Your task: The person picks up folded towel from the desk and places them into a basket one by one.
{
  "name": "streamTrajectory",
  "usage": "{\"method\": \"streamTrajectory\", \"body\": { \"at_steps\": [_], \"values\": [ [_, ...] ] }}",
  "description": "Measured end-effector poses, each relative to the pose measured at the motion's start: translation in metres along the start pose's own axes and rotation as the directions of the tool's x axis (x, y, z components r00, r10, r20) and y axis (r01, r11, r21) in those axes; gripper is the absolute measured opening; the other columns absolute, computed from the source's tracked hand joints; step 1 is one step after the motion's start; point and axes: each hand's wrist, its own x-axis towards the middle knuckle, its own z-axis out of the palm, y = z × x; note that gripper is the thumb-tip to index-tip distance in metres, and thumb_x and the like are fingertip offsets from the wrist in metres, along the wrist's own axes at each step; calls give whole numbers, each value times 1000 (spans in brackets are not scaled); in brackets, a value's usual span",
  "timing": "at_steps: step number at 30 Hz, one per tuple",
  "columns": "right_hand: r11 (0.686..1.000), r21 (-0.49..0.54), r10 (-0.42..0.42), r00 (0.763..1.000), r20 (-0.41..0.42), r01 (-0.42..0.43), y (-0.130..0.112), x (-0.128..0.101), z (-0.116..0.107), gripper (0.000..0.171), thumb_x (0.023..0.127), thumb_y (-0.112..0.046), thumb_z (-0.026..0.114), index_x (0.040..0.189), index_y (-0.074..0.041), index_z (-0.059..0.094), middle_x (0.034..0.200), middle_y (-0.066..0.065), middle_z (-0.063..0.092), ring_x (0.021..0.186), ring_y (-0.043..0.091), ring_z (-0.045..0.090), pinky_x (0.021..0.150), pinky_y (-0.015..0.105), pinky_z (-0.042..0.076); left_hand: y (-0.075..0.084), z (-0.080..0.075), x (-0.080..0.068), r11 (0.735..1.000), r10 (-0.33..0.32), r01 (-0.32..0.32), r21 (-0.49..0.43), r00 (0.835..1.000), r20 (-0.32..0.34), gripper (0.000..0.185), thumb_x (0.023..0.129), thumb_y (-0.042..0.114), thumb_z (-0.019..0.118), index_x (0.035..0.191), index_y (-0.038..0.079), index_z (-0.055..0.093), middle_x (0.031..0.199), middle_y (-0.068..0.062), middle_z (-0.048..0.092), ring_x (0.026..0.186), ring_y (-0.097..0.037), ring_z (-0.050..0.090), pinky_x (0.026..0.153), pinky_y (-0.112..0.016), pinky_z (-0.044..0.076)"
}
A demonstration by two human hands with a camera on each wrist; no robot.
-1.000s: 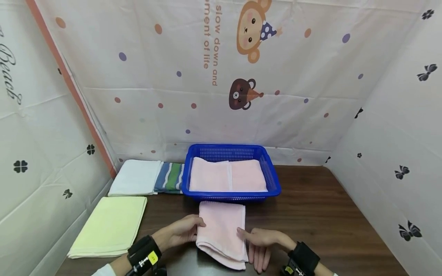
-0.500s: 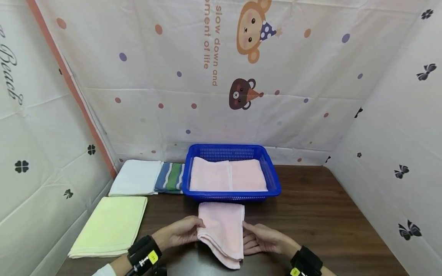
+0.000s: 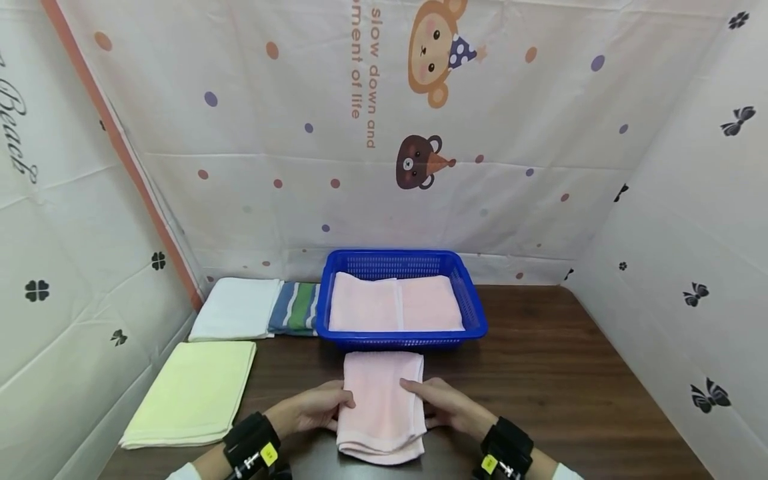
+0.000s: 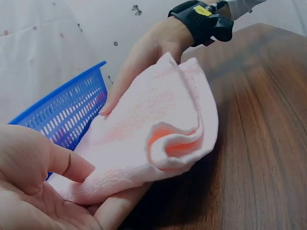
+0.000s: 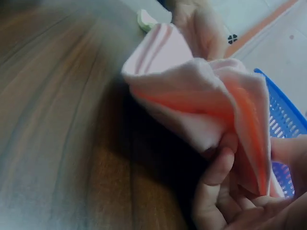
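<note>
Both hands on the folded pink towel (image 3: 381, 407), which lies at the near edge of the surface (image 3: 540, 373), just in front of the blue basket (image 3: 474, 313). Left hand (image 3: 312, 408) pinches the towel's left edge, thumb on top & fingers under; right hand (image 3: 447, 405) grips the right edge the same way, fingers curled beneath. Wrist views show the near end lifted off the wood, layers bulging open.

Progress, judging by the layout: towel already folded to a narrow stack, not yet in the basket. Two pink towels (image 3: 396, 303) sit side by side inside, so approx. two done, this one is 3rd. Left to do: lift it in, then prob. the rest.

Count: 3 pink towels total, 1 white towel (image 3: 237, 308) & 1 striped towel (image 3: 295, 308) at the far left edge, 1 pale yellow towel (image 3: 192, 393) at the near left. 1 basket.
</note>
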Motion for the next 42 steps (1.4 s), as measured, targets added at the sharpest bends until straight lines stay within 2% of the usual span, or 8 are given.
{"method": "streamTrajectory", "body": {
  "at_steps": [6,12,17,23,29,33,37,42],
  "values": [
    [998,-34,-55,998,35,56,-2,3,-1,38,97,-46,65,93,-8,68,74,-4,67,70,7,64,63,25,56,0,0,-2,1000,4,-4,-14,1000,-5,56,92,1,47,145,-6,31,106,-11,66,92,-18,66,82,-41,63],
    [956,-201,-218,976,-7,213,-6,-4,-6,52,97,-41,67,121,6,64,89,2,72,78,10,66,69,25,54,0,-2,-3,999,21,-21,-24,1000,1,58,93,1,48,147,-8,30,110,-13,65,95,-19,66,84,-43,62],
    [979,-93,-181,983,28,183,-4,-7,-9,59,99,-35,65,132,12,52,100,10,74,85,15,71,74,34,63,-1,-1,-5,1000,25,-25,17,999,-41,48,93,5,51,139,-7,41,104,-12,66,92,-20,66,81,-43,63],
    [994,-5,-107,994,9,107,8,-7,-19,43,98,-26,69,121,8,56,97,12,71,82,19,73,69,41,65,1,-2,-5,992,0,21,125,986,-169,28,100,15,56,118,-5,61,96,-13,68,84,-22,69,78,-46,64],
    [984,44,-173,985,20,172,11,-9,-25,34,98,-16,68,120,9,58,92,8,76,81,17,74,69,37,64,6,-6,-10,985,38,-6,174,983,-180,23,101,11,58,117,-5,62,91,-11,69,77,-18,69,73,-39,64],
    [967,23,-254,967,-2,254,2,-19,-23,35,97,-12,69,122,11,59,87,6,77,73,13,73,61,30,62,19,-11,-25,974,74,-49,220,991,-108,21,100,11,61,116,-3,63,86,-7,71,73,-13,68,69,-32,64],
    [946,-40,-323,946,13,323,-17,-43,-24,39,96,-13,70,124,12,60,89,10,78,70,13,73,57,28,61,36,-15,-47,972,101,-109,207,994,49,25,99,11,61,119,-4,62,88,-5,74,74,-10,70,71,-30,64],
    [915,-99,-388,920,58,392,-48,-74,-34,40,96,-13,70,124,13,60,91,14,78,68,11,72,55,30,61,54,-11,-70,972,163,-198,130,957,240,36,100,12,61,131,-5,54,101,-7,75,85,-12,73,76,-29,63]
  ]
}}
